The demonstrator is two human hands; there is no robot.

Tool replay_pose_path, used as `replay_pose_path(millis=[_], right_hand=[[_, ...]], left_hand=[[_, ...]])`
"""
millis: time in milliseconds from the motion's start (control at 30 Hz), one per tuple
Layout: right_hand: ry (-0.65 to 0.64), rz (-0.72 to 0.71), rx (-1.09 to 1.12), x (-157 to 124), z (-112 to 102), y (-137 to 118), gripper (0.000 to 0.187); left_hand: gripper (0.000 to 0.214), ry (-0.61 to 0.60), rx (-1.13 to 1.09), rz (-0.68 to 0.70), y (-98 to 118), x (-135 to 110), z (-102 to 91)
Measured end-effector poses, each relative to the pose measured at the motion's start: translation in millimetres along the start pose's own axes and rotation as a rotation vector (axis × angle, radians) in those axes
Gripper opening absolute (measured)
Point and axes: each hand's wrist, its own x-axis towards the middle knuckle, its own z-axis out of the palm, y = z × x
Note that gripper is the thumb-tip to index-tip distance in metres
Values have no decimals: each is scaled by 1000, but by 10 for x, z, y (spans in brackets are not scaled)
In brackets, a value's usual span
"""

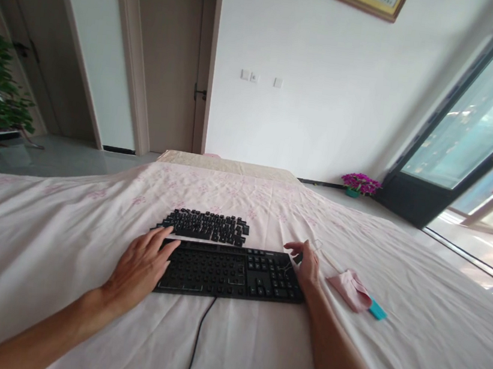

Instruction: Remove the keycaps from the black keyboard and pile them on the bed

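A black keyboard [212, 271] lies flat on the pale cloth, its cable running toward me. Its main key block shows bare sockets, while the number pad [280, 276] at the right still carries keycaps. Just beyond it, loose black keycaps [204, 226] are laid out in rows. My left hand [141, 258] rests at the keyboard's left end, fingers stretched out and holding nothing. Over the right end, my right hand [306, 265] is closed on a wire keycap puller [297, 258] with a dark handle; thin wires reach down near the number pad.
Right of my right hand lie a pink cloth [351, 289], a teal object [378, 309] partly under it, and a thin pale stick [327, 258]. The patterned bedcover [210, 186] spreads all around. Purple flowers [360, 182] stand on the floor near the glass door.
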Motion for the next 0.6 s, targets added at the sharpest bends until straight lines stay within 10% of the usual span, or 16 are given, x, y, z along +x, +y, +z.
replay_pose_path(millis=[200, 600], right_hand=[[165, -135, 13, 40, -13, -331, 65], [-328, -122, 225, -70, 631, -842, 43]], left_hand=[[17, -126, -319, 66, 545, 667, 68], [22, -13, -720, -154, 1087, 1076, 894]])
